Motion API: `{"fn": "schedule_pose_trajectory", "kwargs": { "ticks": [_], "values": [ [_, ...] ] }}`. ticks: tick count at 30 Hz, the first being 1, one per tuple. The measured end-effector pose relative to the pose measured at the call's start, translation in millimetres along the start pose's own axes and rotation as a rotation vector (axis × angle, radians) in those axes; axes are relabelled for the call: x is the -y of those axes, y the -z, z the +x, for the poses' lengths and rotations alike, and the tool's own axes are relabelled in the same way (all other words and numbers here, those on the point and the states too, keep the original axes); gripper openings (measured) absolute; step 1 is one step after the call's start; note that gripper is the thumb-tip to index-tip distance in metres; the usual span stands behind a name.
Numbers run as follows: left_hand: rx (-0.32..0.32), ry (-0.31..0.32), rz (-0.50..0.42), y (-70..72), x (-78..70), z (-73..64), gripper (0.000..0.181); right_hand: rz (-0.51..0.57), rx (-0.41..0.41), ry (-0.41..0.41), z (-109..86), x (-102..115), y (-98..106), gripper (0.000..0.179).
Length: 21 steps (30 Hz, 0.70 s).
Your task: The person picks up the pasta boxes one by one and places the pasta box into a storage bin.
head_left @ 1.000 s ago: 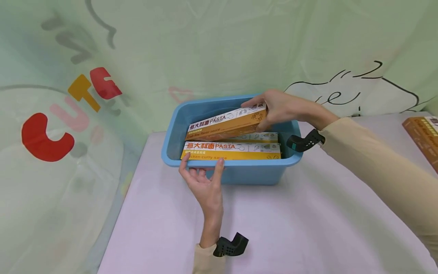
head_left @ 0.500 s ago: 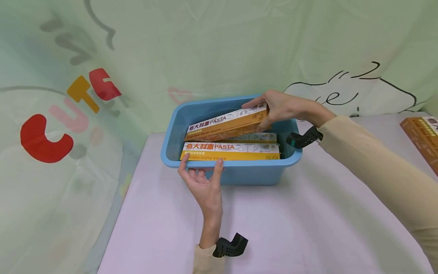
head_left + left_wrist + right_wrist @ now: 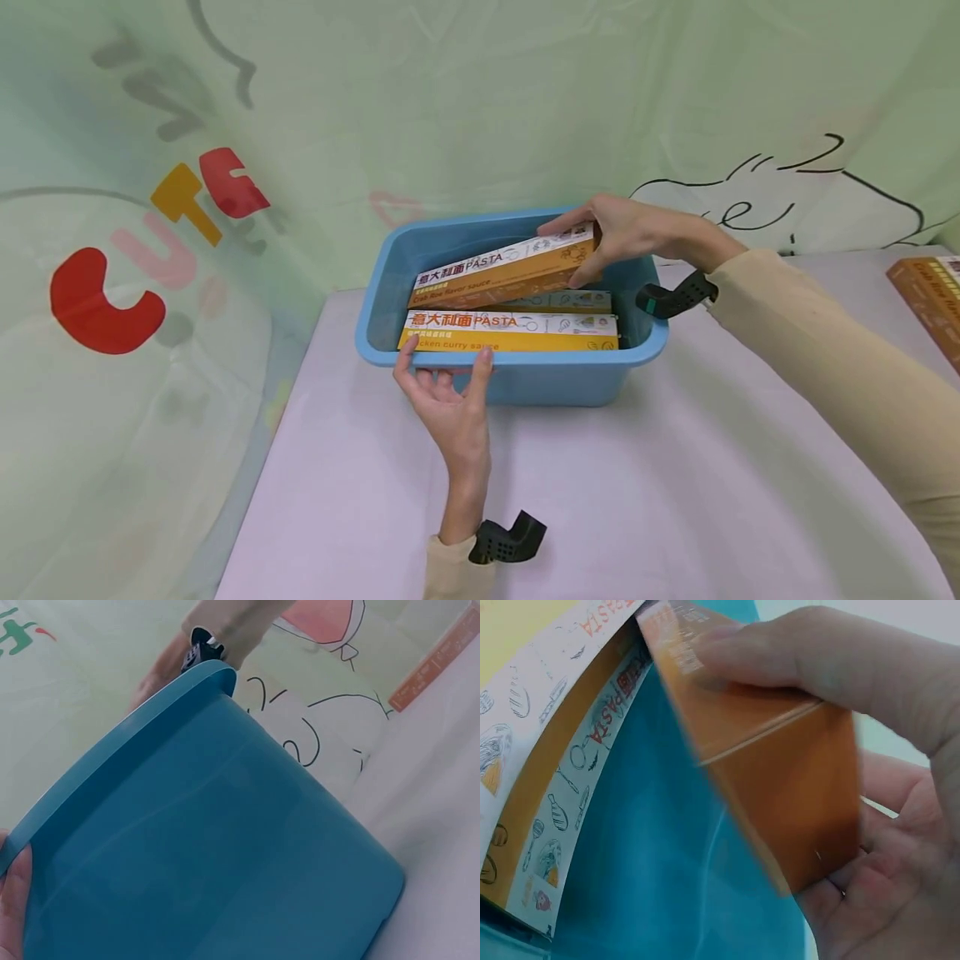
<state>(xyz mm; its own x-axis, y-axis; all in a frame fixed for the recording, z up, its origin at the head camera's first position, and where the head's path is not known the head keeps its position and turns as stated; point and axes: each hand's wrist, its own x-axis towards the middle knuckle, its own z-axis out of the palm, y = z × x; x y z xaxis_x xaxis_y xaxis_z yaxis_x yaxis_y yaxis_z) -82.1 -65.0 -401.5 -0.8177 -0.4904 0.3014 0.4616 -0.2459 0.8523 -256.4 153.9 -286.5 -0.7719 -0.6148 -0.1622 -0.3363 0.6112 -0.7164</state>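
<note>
My right hand [image 3: 633, 229] grips the right end of a brown-and-white pasta box [image 3: 506, 275] labelled crab roe flavor sauce. This box slants inside a blue plastic bin [image 3: 555, 385], its right end higher than its left. In the right wrist view, the thumb [image 3: 772, 656] presses one face of the box while fingers curl round the other side. My left hand [image 3: 453, 408] holds the bin's front rim, with the thumb and a finger over the edge and other fingers below. A yellow-and-white chicken curry pasta box [image 3: 517, 331] lies along the front inside the bin.
Another pasta box [image 3: 596, 302] sits behind the chicken curry one, mostly hidden. A further brown box [image 3: 930, 304] lies on the white-covered table [image 3: 600, 508] at the far right. A printed green curtain [image 3: 480, 108] hangs behind the bin.
The right hand and the crab roe pasta box have barely moved, apart from a slight shift to the right. The left hand keeps its hold on the rim.
</note>
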Motion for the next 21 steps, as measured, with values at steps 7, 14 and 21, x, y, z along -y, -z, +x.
{"fn": "schedule_pose_trajectory", "kwargs": {
  "ticks": [7,14,21],
  "values": [
    [0.013,-0.005,0.004,-0.6,-0.9,-0.8,0.085,0.202,0.001,0.071,-5.8,-1,6,0.071],
    [0.025,-0.008,0.014,-2.1,1.2,0.6,0.085,0.216,-0.030,0.106,-19.2,7,-1,0.068],
    [0.039,-0.007,0.021,-3.9,3.3,2.5,0.086,0.228,-0.083,0.173,-52.7,9,-17,0.063]
  ]
}}
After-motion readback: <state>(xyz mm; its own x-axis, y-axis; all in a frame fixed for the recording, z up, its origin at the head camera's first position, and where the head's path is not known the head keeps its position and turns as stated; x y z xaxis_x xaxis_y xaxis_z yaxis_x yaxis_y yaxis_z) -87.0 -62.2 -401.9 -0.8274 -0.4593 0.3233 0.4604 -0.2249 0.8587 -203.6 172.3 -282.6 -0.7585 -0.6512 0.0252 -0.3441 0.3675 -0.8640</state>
